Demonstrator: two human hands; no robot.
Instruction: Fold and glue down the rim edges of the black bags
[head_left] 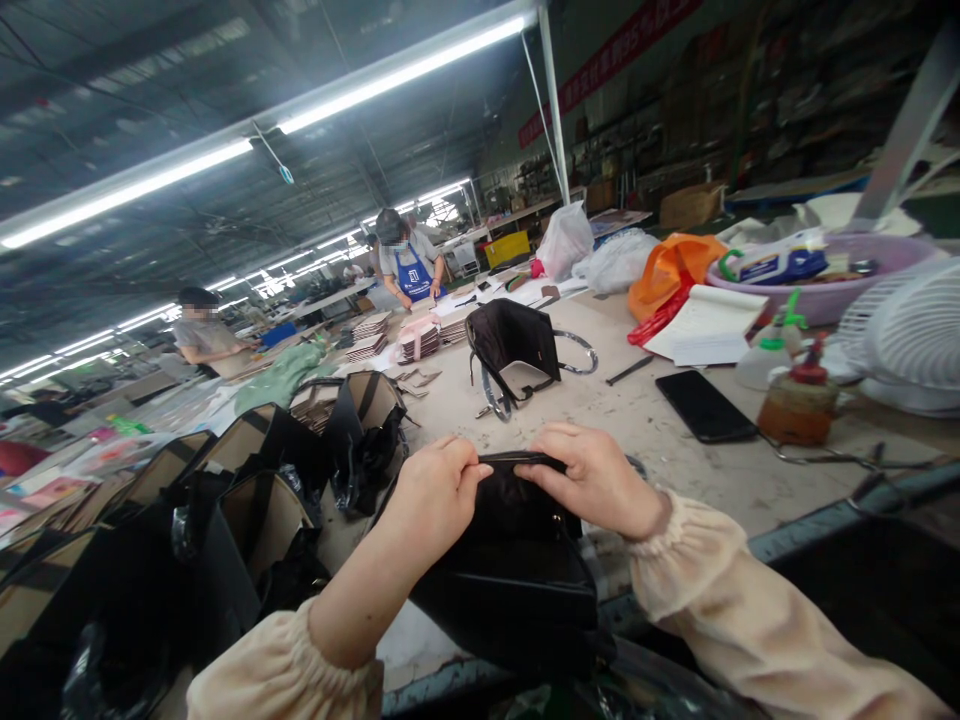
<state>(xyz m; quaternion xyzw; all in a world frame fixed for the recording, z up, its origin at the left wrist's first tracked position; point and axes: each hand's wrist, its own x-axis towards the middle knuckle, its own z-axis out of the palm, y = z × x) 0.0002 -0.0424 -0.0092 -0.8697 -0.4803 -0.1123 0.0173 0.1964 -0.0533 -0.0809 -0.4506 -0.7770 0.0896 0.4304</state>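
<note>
A black bag (517, 590) lies at the table's near edge, below both hands. My left hand (442, 487) pinches its upper edge near the middle, thumb and fingers pressed together. Further right along the same edge, my right hand (596, 475) grips the rim between thumb and fingers. The inside of the bag is dark and hard to make out. Beyond the hands a second black bag (517, 345) stands open on the table (607, 415), with clear-wrapped handles looped beside it.
Several black bags with tan linings (255, 520) crowd the left. To the right are a black phone (706, 406), a jar of brown liquid (799, 405), a white fan (904, 335) and a purple basin (840, 290). A person in a blue apron (412, 270) stands across the table.
</note>
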